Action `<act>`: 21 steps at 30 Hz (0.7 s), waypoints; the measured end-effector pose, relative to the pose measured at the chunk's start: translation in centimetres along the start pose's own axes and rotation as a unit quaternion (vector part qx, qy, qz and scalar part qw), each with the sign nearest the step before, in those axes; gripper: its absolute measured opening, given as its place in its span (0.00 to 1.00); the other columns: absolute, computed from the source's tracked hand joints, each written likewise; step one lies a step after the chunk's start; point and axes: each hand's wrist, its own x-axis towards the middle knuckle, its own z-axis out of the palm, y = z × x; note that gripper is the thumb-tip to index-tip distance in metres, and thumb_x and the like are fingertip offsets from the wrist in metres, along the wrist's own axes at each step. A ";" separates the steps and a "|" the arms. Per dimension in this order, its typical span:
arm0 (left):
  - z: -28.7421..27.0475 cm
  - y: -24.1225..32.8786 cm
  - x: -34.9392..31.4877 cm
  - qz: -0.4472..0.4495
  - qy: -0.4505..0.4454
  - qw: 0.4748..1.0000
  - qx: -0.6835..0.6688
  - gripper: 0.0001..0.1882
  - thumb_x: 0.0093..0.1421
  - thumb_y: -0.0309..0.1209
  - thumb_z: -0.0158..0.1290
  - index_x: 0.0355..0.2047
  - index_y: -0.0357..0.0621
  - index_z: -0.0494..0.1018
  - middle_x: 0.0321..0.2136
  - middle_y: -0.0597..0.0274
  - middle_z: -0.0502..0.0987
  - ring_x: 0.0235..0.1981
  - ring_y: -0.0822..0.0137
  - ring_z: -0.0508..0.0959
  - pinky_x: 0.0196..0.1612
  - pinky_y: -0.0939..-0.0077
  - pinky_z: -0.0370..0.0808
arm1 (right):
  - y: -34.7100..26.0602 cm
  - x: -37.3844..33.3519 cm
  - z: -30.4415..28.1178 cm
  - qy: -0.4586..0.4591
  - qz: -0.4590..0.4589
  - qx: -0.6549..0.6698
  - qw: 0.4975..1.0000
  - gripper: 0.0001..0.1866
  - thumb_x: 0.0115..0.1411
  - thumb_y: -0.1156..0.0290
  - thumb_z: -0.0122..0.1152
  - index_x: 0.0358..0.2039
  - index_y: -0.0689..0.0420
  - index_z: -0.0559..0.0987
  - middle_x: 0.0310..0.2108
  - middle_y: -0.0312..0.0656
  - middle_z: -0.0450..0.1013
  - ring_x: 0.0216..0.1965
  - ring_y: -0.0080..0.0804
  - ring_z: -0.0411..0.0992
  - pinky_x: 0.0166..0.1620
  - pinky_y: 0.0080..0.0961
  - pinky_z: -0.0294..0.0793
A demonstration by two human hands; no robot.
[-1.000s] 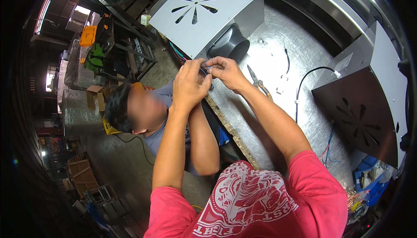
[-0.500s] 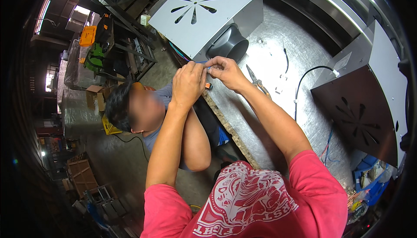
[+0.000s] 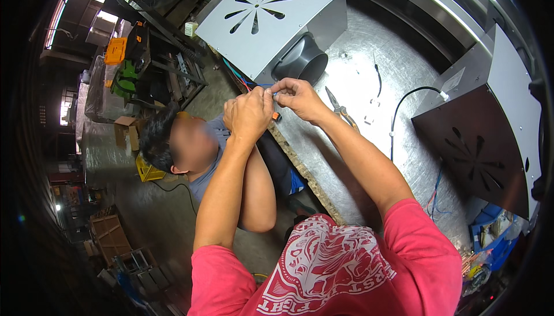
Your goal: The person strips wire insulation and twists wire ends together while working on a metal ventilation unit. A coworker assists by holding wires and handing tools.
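My left hand (image 3: 254, 113) and my right hand (image 3: 299, 100) meet fingertip to fingertip at the near left corner of a light-grey metal hood housing (image 3: 225, 27). Both are closed in a pinch on a thin blue wire (image 3: 266, 84), whose end is largely covered by the fingers. Red and green wires (image 3: 244, 81) come out along the housing's lower edge, close to my left hand. A round black duct collar (image 3: 309, 62) juts from the housing's side just beyond my right hand. Pliers (image 3: 340, 109) lie on the metal tabletop beside my right forearm.
A co-worker (image 3: 202, 171) crouches at the left, one arm raised behind my left forearm. A second housing (image 3: 470, 148) with a black cable (image 3: 398, 114) stands right. Small connectors (image 3: 372, 111) lie on the metal table (image 3: 346, 166). A blue bin (image 3: 490, 238) sits lower right.
My hands stay together at nearly the same spot, with slight finger movement on the wire. The co-worker's fingers now show beside my left hand. The whole view has shifted slightly.
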 end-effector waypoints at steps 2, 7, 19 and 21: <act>0.1 0.0 0.0 -0.021 -0.010 1.000 -0.002 0.20 0.68 0.46 0.51 0.26 0.45 0.79 0.22 0.49 0.81 0.27 0.43 0.82 0.39 0.48 0.74 | -0.1 0.0 -0.2 -0.008 0.020 -0.009 1.000 0.13 0.62 0.74 0.62 0.46 0.66 0.82 0.33 0.37 0.79 0.34 0.20 0.74 0.38 0.20 0.74; 0.5 -0.4 0.0 -0.049 -0.023 0.997 -0.049 0.24 0.70 0.51 0.48 0.26 0.46 0.79 0.22 0.48 0.81 0.31 0.42 0.81 0.42 0.50 0.73 | -0.1 -0.1 -0.4 -0.017 0.047 -0.025 0.998 0.13 0.62 0.75 0.63 0.47 0.66 0.81 0.37 0.38 0.79 0.38 0.21 0.75 0.45 0.21 0.76; -2.9 -0.9 0.0 -0.008 0.006 0.984 -0.179 0.18 0.65 0.45 0.59 0.41 0.41 0.79 0.32 0.53 0.81 0.34 0.51 0.82 0.37 0.57 0.77 | 0.9 -0.7 -0.8 0.017 0.038 -0.011 0.999 0.14 0.61 0.75 0.62 0.46 0.67 0.82 0.32 0.38 0.78 0.33 0.20 0.74 0.39 0.20 0.75; -3.7 -0.4 -0.1 0.046 -0.013 0.984 -0.171 0.20 0.57 0.37 0.65 0.47 0.45 0.77 0.39 0.56 0.81 0.39 0.51 0.82 0.41 0.55 0.77 | 1.0 -0.8 -0.8 0.015 0.032 0.004 0.999 0.14 0.61 0.75 0.62 0.47 0.67 0.81 0.32 0.38 0.78 0.33 0.20 0.74 0.39 0.21 0.75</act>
